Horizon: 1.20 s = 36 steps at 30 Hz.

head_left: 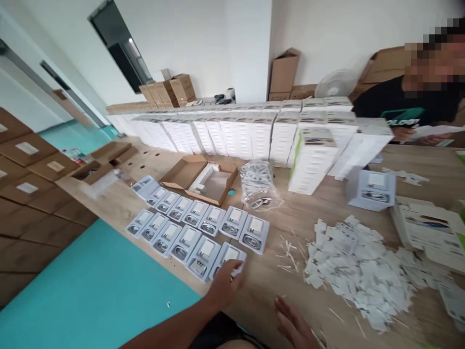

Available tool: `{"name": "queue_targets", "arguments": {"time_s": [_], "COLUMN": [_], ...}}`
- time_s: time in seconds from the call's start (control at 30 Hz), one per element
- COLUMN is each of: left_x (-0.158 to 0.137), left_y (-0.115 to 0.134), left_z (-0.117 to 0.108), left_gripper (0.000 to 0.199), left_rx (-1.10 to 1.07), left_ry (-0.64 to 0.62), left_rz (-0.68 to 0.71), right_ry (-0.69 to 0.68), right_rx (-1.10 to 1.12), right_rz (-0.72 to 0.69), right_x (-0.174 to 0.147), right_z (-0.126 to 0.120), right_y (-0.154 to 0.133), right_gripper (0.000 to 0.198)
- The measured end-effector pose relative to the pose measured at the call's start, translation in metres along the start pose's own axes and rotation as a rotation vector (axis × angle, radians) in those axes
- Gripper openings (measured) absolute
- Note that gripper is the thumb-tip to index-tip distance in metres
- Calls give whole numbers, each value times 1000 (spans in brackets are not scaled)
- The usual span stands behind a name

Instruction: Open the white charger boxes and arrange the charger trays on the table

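My left hand (225,283) is closed on the near end of a pale plastic tray (220,257), the last in the front row. Its fingers cover part of the tray's contents. Two rows of similar trays, such as one in the back row (255,233), lie on the wooden table, each with a white charger block and most showing a coiled cable. My right hand (292,322) hovers low over the table's near edge, fingers stretched out, holding nothing. Right of it spreads a heap of small white paper pieces (358,271).
Tall stacks of white boxes (250,138) line the table's back. Before them are an open cardboard box (214,196) and a clear bag of cables (257,182). Stacked trays (376,191) stand right. Brown cartons (25,184) fill the left. A co-worker (407,106) holds paper across the table.
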<state>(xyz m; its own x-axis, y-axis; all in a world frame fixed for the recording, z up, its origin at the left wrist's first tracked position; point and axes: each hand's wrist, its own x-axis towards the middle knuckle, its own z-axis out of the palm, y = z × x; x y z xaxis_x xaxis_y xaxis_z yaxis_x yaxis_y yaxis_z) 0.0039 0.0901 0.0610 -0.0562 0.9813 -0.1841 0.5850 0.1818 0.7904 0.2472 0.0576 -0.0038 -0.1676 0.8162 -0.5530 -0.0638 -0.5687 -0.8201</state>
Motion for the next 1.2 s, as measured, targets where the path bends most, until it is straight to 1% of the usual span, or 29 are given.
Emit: {"name": "queue_targets", "arguments": {"time_s": [0.03, 0.07, 0.13, 0.2, 0.23, 0.3, 0.33, 0.4, 0.47, 0.5, 0.57, 0.63, 0.7, 0.77, 0.87, 0.97, 1.07, 1.13, 1.2], "left_x": [1, 3, 6, 10, 11, 14, 15, 15, 13, 12, 11, 11, 12, 14, 16, 15, 14, 13, 13], "left_y": [-23, -42, -66, -75, -76, -76, -78, -87, -105, -116, -139, -157, -166, -169, -167, -164, -163, -163, -163], "left_z": [-20, -34, -50, -58, -62, -75, -85, -111, -136, -146, -158, -160, -157, -154, -153, -155, -156, -156, -156], "left_gripper": [49, 55, 70, 79, 82, 81, 75, 53, 30, 25, 19, 16, 17, 19, 24, 26, 28, 29, 31], "left_rx": [75, 137, 197, 183, 161, 94, 60, 50, 167, 258, 424, 519, 560, 571, 553, 518, 472, 441, 420], "left_ry": [10, -28, -181, -321, -371, -420, -414, -332, -242, -237, -301, -389, -439, -460, -486, -496, -490, -480, -459], "left_rz": [-44, -81, -118, -118, -103, -55, -21, 61, 172, 242, 389, 493, 530, 532, 521, 499, 483, 489, 500], "right_ry": [-22, -12, 59, 98, 115, 163, 192, 239, 261, 276, 292, 279, 260, 238, 201, 202, 231, 299, 377], "right_rx": [54, 96, 148, 162, 145, 49, -8, -77, -60, -38, -11, -31, -91, -146, -212, -322, -491, -593, -659], "right_rz": [88, 161, 259, 280, 261, 195, 164, 158, 192, 207, 218, 208, 192, 174, 135, 84, -5, -58, -91], "right_x": [16, 31, 59, 81, 89, 97, 97, 90, 79, 74, 66, 65, 68, 73, 80, 85, 88, 88, 83], "right_z": [26, 52, 100, 138, 151, 165, 165, 158, 146, 140, 132, 131, 135, 143, 157, 164, 159, 149, 139], "right_y": [-3, -5, -8, -10, -10, -11, -12, -14, -17, -19, -24, -27, -27, -27, -26, -27, -24, -23, -25], "right_gripper": [70, 75, 80, 80, 77, 68, 64, 61, 59, 59, 56, 54, 52, 52, 51, 50, 52, 54, 49]}}
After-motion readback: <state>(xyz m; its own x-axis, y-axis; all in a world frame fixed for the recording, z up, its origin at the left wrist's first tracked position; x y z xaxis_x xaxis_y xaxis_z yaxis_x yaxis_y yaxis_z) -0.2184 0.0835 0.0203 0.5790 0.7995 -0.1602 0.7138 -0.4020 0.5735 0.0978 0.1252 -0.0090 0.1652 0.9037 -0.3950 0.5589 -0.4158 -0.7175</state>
